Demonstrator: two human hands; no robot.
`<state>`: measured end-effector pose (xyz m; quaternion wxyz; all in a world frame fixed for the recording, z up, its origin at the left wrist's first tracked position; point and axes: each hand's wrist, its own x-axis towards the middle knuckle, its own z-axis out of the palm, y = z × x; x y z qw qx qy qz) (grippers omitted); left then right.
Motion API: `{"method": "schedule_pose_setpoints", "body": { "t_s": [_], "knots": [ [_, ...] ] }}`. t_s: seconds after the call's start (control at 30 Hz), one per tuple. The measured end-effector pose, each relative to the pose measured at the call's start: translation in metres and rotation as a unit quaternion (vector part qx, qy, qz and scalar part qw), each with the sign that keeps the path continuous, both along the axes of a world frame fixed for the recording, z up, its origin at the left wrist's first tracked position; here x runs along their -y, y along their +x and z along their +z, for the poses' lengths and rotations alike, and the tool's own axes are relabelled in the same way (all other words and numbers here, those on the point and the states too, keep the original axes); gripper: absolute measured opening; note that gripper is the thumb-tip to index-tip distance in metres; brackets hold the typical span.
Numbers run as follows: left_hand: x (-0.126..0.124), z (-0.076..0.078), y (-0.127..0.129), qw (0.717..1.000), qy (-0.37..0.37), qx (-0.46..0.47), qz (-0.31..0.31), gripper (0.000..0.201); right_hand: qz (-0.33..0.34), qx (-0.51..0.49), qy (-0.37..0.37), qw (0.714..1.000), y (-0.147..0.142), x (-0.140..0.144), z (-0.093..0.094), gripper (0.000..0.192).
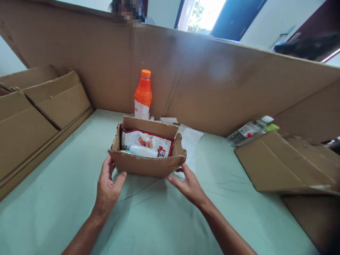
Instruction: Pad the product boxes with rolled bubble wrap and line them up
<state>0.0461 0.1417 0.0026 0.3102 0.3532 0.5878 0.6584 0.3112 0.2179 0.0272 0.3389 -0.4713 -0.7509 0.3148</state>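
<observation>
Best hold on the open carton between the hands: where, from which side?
Probably grip the carton low on its short end walls, one hand from each side: the rim looks torn and the top is open over a packet, so an opposed hold seems steadier. The left hand and right hand are at its lower front corners.

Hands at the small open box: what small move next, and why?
I'd probably press the left hand and right hand evenly against the small box: they flank its near corners, firm contact isn't clear, and a packet lies inside.
</observation>
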Motion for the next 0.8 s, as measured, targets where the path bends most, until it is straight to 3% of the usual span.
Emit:
{"method": "schedule_pose_setpoints", "body": {
  "t_s": [0.1,0.17,0.3,0.43,0.53,0.6,0.67,0.8],
  "knots": [
    [-0.004,0.013,-0.001,1.000,0.006,0.002,0.001,0.061,-0.013,-0.006,-0.016,1.000,-0.022,0.001,0.002,0.040],
    [0.003,0.020,0.003,1.000,0.013,-0.003,-0.006,0.060,-0.021,-0.003,-0.009,1.000,-0.017,0.013,0.006,0.033],
    [0.049,0.020,0.014,1.000,-0.001,0.008,-0.029,0.053,-0.056,0.005,0.090,0.994,0.010,0.075,-0.001,0.025],
    [0.101,0.014,-0.001,0.999,-0.019,0.030,0.029,0.045,-0.049,0.034,0.177,0.982,-0.002,0.135,-0.014,0.042],
    [0.114,0.017,-0.019,0.995,0.009,0.021,0.096,0.043,0.004,0.026,0.187,0.982,-0.029,0.147,-0.017,0.051],
    [0.113,0.020,-0.019,0.994,0.027,0.019,0.107,0.041,0.001,0.021,0.193,0.981,-0.034,0.145,-0.017,0.052],
    [0.110,0.020,-0.008,0.996,0.024,0.034,0.077,0.039,-0.034,0.028,0.206,0.977,-0.023,0.143,-0.017,0.050],
    [0.114,0.013,0.027,0.998,-0.020,0.065,-0.015,0.039,-0.095,0.055,0.220,0.969,0.029,0.159,-0.027,0.038]
  ]
}}
